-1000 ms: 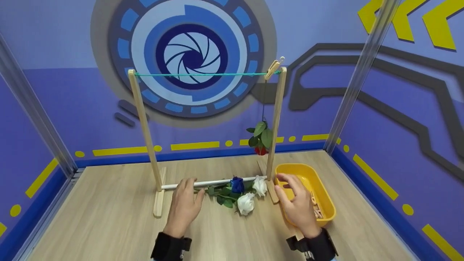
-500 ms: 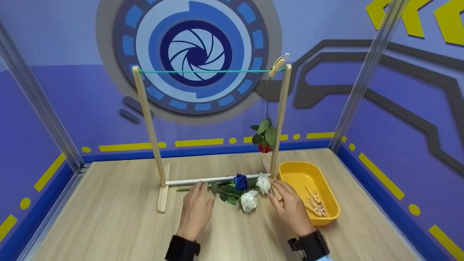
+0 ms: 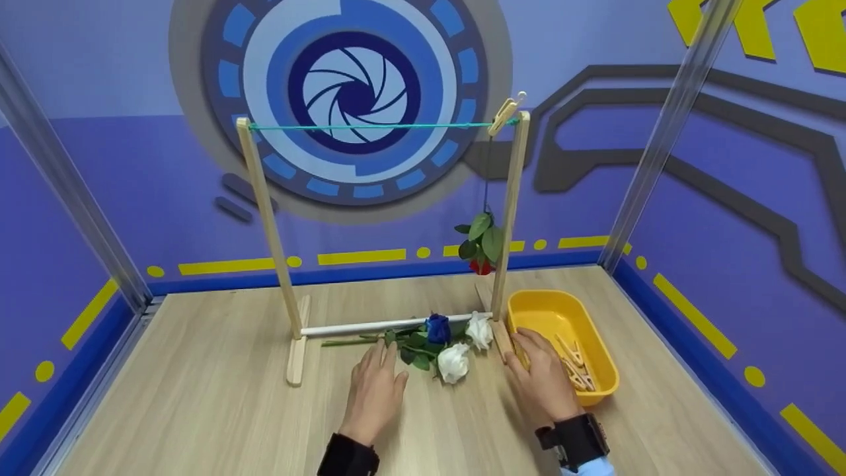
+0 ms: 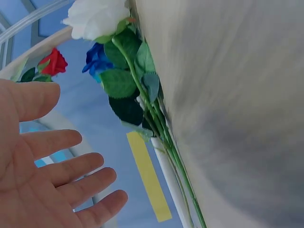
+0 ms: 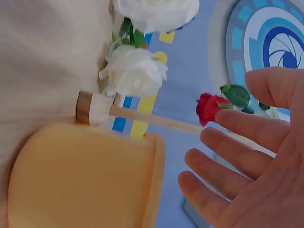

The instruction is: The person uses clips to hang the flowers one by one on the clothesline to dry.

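Observation:
My left hand (image 3: 375, 391) hovers by the stems and leaves of the roses lying on the table, its fingers straight and holding nothing. In the left wrist view the green stems (image 4: 154, 116) show beyond the fingertips. The bunch has a blue rose (image 3: 437, 328) and two white roses, one nearer white rose (image 3: 453, 363) and one farther white rose (image 3: 479, 331). My right hand (image 3: 543, 378), fingers relaxed and without anything in them, is over the near left side of the yellow basin (image 3: 598, 336). A red rose (image 3: 481, 266) hangs head down from a wooden clothespin (image 3: 503, 118).
A wooden frame (image 3: 269, 228) stands behind the flowers, with a green string (image 3: 370, 126) across its top and a white rod (image 3: 363, 326) low down. Several wooden clothespins (image 3: 576, 362) lie in the basin. A patterned wall (image 3: 370, 231) closes off the back.
My left hand has moved right, towards the leaves of the roses. The right hand went left to beside the white rose, then back slightly towards the basin. The flowers stay put.

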The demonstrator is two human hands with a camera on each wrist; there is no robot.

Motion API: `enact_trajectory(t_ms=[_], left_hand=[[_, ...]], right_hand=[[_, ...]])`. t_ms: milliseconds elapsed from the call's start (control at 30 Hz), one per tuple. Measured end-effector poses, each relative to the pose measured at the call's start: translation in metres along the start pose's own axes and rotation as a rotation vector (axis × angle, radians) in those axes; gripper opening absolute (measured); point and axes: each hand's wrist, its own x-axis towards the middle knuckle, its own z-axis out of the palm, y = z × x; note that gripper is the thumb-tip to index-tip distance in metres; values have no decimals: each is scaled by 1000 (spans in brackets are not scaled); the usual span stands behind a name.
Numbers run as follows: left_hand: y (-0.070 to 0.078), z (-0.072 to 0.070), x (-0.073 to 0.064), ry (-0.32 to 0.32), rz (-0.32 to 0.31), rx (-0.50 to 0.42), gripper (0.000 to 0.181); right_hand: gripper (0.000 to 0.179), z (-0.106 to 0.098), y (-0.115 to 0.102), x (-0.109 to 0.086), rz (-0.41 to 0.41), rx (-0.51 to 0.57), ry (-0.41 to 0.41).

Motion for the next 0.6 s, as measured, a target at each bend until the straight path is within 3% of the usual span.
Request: enact_trajectory(t_ms=[233,600], left_hand=[[15,3,0,3,57,-9,54],[69,23,2,-45,183,-44,51]], right_hand=[[37,-16,15,3,41,-54,-18],[35,-36,39,2,182,-81,-95]])
